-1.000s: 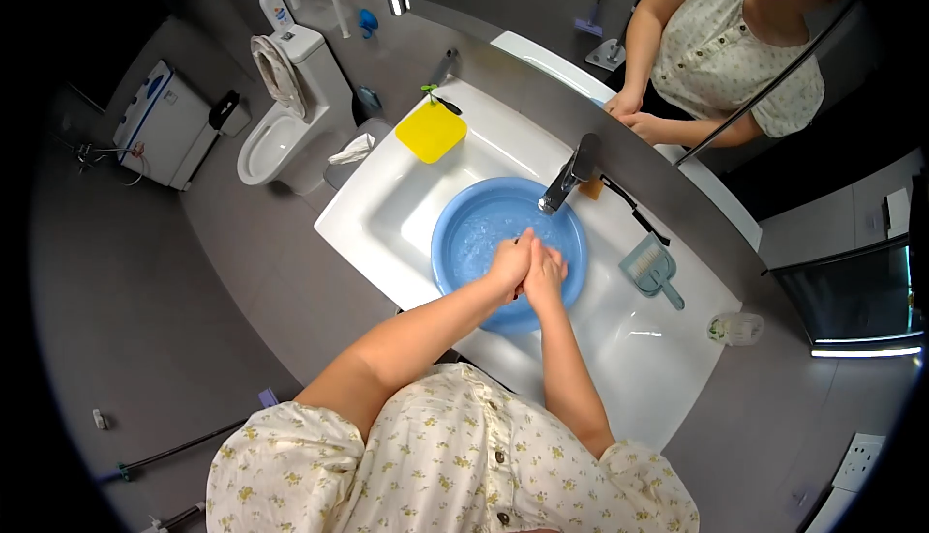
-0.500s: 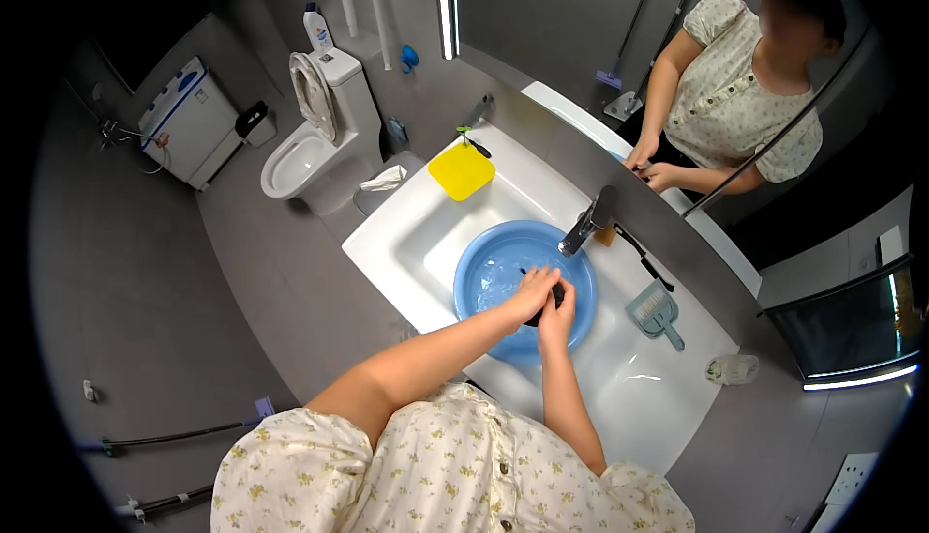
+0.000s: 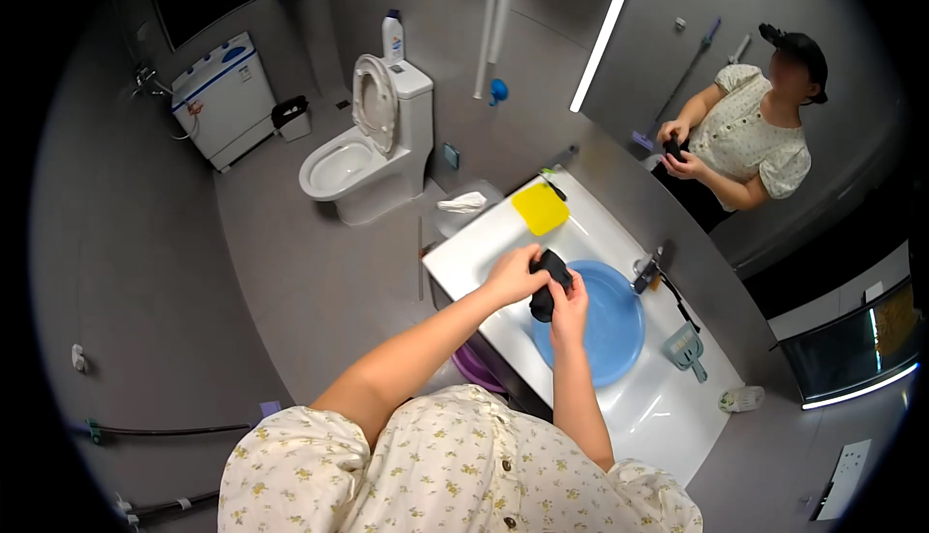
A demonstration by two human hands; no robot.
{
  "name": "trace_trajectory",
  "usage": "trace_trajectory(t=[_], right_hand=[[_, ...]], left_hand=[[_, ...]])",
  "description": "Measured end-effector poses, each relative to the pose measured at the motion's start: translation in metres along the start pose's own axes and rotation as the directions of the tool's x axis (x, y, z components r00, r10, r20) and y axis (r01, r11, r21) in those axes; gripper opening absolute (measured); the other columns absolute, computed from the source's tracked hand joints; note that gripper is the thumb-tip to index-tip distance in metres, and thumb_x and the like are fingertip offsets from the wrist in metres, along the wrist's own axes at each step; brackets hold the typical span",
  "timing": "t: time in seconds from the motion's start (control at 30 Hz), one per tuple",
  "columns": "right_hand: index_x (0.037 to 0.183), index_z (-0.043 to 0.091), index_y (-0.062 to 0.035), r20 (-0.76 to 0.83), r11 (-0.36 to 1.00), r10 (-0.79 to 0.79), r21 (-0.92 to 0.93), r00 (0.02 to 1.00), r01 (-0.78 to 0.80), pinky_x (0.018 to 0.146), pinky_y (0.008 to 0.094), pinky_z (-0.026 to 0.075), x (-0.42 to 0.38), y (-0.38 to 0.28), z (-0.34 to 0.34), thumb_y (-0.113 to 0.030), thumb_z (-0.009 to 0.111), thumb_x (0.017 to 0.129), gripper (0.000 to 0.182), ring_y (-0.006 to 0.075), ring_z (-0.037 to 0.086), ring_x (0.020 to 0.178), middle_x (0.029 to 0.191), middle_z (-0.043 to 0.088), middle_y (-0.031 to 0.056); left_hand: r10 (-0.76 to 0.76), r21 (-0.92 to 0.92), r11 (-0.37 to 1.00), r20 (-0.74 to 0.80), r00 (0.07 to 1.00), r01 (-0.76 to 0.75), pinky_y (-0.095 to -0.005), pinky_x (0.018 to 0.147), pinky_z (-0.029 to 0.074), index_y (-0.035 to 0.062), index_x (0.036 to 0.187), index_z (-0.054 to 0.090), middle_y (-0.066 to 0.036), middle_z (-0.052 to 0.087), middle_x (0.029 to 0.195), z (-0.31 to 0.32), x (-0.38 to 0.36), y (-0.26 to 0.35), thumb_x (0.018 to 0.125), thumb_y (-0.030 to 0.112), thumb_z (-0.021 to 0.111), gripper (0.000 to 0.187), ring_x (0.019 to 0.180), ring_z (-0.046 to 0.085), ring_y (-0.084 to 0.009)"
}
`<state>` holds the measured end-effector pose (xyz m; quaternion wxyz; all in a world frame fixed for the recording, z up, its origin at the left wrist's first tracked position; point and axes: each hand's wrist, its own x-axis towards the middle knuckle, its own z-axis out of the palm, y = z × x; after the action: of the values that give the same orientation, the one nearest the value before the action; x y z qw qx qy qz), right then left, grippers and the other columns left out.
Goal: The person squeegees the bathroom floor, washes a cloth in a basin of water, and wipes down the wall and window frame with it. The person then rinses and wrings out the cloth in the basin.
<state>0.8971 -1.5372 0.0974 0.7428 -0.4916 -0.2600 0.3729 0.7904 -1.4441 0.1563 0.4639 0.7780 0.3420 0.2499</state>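
A black, folded piece of cloth is raised between my two hands, overlapping the left rim of the blue basin in this view. My left hand pinches it from the left side, fingers closed near its top. From the right, my right hand grips its lower part with fingers and thumb. Both hands almost meet around the cloth. The basin sits in the white sink, below the chrome faucet.
A yellow sheet lies on the sink's far left corner. To the right are a grey-green dustpan-shaped brush set and a clear bottle. The toilet and washing machine stand at the back left. A mirror spans the wall.
Both hands have lifted the black cloth up out of the blue basin and moved it toward the basin's left side. The camera view has shifted too.
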Motion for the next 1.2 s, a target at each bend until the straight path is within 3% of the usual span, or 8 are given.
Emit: trace_trajectory(t=[0.13,0.23,0.4,0.47,0.7,0.8,1.03,1.2], right_hand=[[0.104,0.055,-0.0003,-0.084,0.962,0.216,0.186,0.973,-0.198,0.068,0.0277,0.051,-0.006,0.026,0.098,-0.019,0.06,0.092,0.023,0.0152,0.062,0.078,0.091,0.064,0.0084],[0.109,0.056,-0.0035,0.078,0.892,0.232,0.381,0.97,-0.244,0.076,0.0309,0.051,-0.021,0.052,0.185,-0.029,0.053,0.095,0.03,0.0142,0.061,0.088,0.098,0.063,0.005],[0.123,0.05,-0.0115,0.097,0.949,0.125,-0.303,0.987,-0.091,0.088,0.0253,0.035,-0.048,0.109,0.286,-0.034,0.049,0.095,0.035,0.0149,0.046,0.107,0.12,0.051,0.0045],[0.125,0.049,-0.009,0.273,0.945,0.291,-0.23,0.917,-0.231,0.087,0.0286,0.039,-0.054,0.098,0.318,-0.039,0.045,0.096,0.042,0.0135,0.047,0.108,0.12,0.051,0.0041],[0.134,0.04,-0.0084,0.739,0.513,0.403,0.306,0.54,-0.802,0.096,0.0368,0.041,-0.024,0.094,0.427,-0.052,0.035,0.097,0.057,0.0162,0.049,0.115,0.125,0.051,0.0054],[0.133,0.04,-0.0066,0.714,0.46,0.373,0.413,0.593,-0.786,0.1,0.0359,0.04,0.008,0.124,0.454,-0.043,0.039,0.099,0.05,0.0183,0.049,0.118,0.126,0.052,0.0075],[0.126,0.039,0.0016,0.308,0.941,0.026,0.313,0.951,-0.128,0.098,0.0334,0.042,0.139,0.157,0.506,-0.017,0.043,0.099,0.034,0.0226,0.054,0.111,0.121,0.053,0.0181],[0.112,0.044,-0.0041,0.099,0.911,0.133,0.379,0.986,-0.161,0.1,0.0356,0.035,0.233,0.19,0.515,-0.023,0.05,0.096,0.025,0.023,0.043,0.121,0.125,0.045,0.0149]], left_hand=[[0.142,-0.023,0.988,-0.303,0.942,-0.156,-0.0441,0.066,0.044,-0.0037,0.077,0.057,-0.021,0.058,0.08,-0.092,-0.017,-0.04,0.071,0.023,0.063,0.028,0.076,0.058,-0.0365],[0.085,-0.216,0.961,-0.372,0.924,-0.175,-0.0268,0.059,0.043,-0.0019,0.081,0.06,-0.001,0.052,0.074,-0.164,-0.04,-0.049,0.087,0.015,0.057,0.018,0.063,0.051,-0.0107],[-0.121,-0.36,0.922,-0.61,0.783,-0.138,-0.031,0.056,0.039,0.0001,0.08,0.053,-0.003,0.052,0.068,-0.269,-0.068,-0.073,0.094,0.024,0.052,0.028,0.063,0.043,-0.0106],[-0.14,-0.336,0.933,-0.662,0.736,-0.125,-0.0291,0.055,0.038,0.0007,0.084,0.052,-0.003,0.05,0.066,-0.305,-0.077,-0.089,0.094,0.024,0.051,0.025,0.063,0.043,-0.0095],[-0.34,-0.802,0.589,-0.354,0.872,-0.096,-0.0239,0.068,0.046,0.0066,0.103,0.053,0.0,0.055,0.086,-0.361,-0.079,-0.124,0.095,0.02,0.05,0.016,0.077,0.053,-0.0076],[-0.32,-0.793,0.604,-0.332,0.887,-0.079,-0.0257,0.076,0.048,0.0055,0.107,0.053,-0.003,0.058,0.095,-0.384,-0.062,-0.146,0.094,0.018,0.05,0.018,0.085,0.057,-0.0105],[-0.363,-0.63,0.747,-0.123,0.924,0.209,-0.0273,0.081,0.047,0.0046,0.122,0.049,-0.005,0.057,0.109,-0.44,0.034,-0.18,0.087,0.014,0.061,0.039,0.096,0.055,-0.0114],[-0.261,-0.738,0.669,-0.124,0.957,0.086,-0.0303,0.082,0.05,0.0027,0.113,0.046,-0.008,0.057,0.105,-0.49,0.128,-0.19,0.081,0.0,0.061,0.035,0.096,0.058,-0.0163]])
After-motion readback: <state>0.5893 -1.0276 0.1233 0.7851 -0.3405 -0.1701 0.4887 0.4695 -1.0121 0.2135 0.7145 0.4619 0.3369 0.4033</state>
